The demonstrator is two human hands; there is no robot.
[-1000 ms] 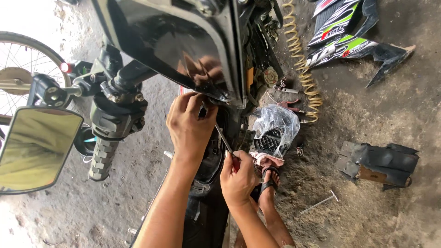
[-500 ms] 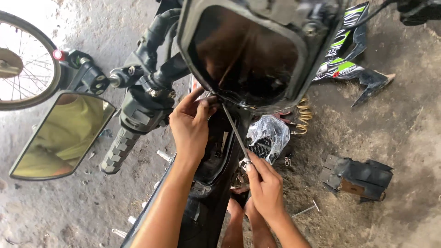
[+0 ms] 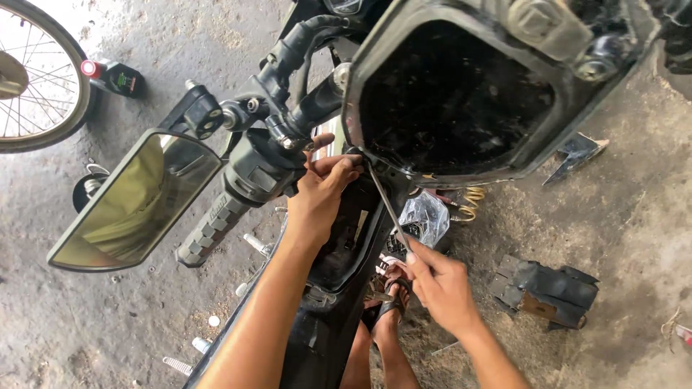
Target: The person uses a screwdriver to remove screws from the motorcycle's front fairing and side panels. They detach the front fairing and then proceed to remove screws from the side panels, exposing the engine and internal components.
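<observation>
Black headlight housing [image 3: 461, 108], lower edge: left hand [image 3: 317, 198] fingers pressed there, gripping nothing visible; right hand [image 3: 440, 284] closed on screwdriver [image 3: 388, 207].

Long thin screwdriver [image 3: 387, 207] slanted, tip at black headlight housing [image 3: 461, 108] lower edge.

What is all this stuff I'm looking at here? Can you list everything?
headlight housing: one, black, top centre
screwdriver: one, metal shaft, tip at the housing's lower edge
handlebar grip: one, grey, left of centre
mirror: one, black-framed, left
spoked wheel: one, top left
bottle: one, dark with red cap, on the floor by the wheel
plastic bag: one, clear, below the housing
plastic panel: one, black, on the floor at right
left hand: at the housing's edge
right hand: holding the screwdriver
</observation>
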